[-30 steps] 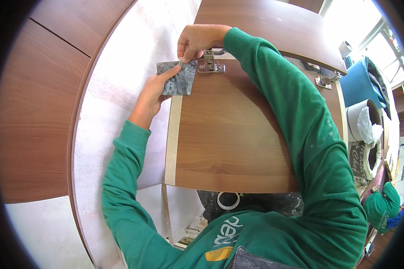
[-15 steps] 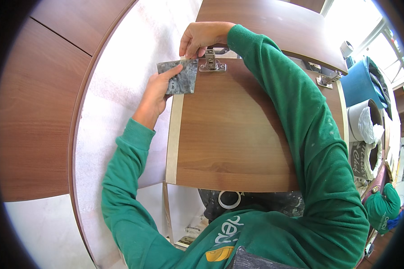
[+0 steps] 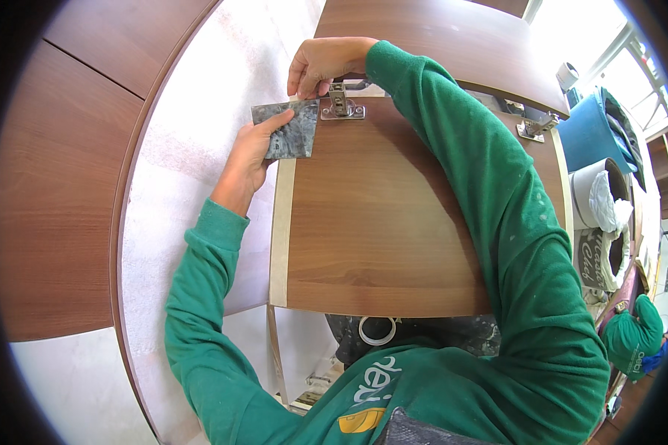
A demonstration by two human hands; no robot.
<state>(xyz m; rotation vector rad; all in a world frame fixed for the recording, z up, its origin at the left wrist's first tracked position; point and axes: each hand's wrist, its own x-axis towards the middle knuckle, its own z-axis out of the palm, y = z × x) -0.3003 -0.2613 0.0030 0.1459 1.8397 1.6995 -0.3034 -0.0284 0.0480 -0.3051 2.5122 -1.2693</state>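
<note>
My left hand grips a thin, square grey mottled plate, thumb on its face. The plate overlaps the upper left corner of a brown wood-grain panel. Just above the plate's top edge, my right hand is bent over with its fingers pinched together. A bit of something pale shows at those fingertips, too small to name. A metal hinge stands on the panel beside the right fingers. Down the panel's left edge runs a pale strip.
Another brown panel lies beyond, with a second hinge at right. A blue bin and a white bucket stand at right. Brown cabinet fronts rise at left. A person in green is at far right.
The view has shifted slightly, so the panel and hands appear a little further left. Both hands keep nearly the same pose, and the left still holds the plate.
</note>
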